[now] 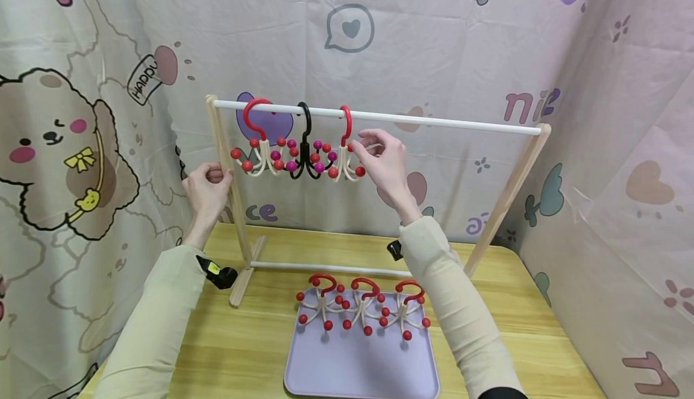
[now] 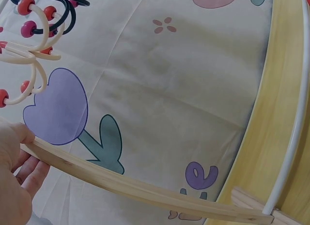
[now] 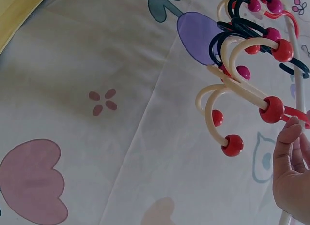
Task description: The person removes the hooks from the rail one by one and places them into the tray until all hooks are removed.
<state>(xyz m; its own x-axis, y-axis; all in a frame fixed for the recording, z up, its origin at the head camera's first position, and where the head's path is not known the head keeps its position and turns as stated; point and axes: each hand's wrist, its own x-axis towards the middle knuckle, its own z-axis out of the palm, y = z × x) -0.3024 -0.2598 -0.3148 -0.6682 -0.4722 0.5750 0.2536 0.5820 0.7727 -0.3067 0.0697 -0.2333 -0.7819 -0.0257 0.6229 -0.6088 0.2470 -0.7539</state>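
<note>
Rack [image 1: 374, 116] stands on the wooden surface [image 1: 260, 351], purple tray [image 1: 358, 369] in front. Your left hand [image 1: 208, 188] wraps the rack's left upright [image 1: 228, 170], probably to steady the frame; grip curled round the post. Your right hand [image 1: 384, 161] is at the third hanger [image 1: 345, 155], rightmost on the rail; grip pinches its cream arms, likely to seat or align the hook.

Count:
- Hangers on rail: 3 (2 red-hook, 1 black-hook [image 1: 305, 152]).
- Hangers on tray [image 1: 362, 308]: 3, all red-hook w/ red beads, lying flat in a row, near the back edge.
- Trays: 1. Racks: 1.
</note>
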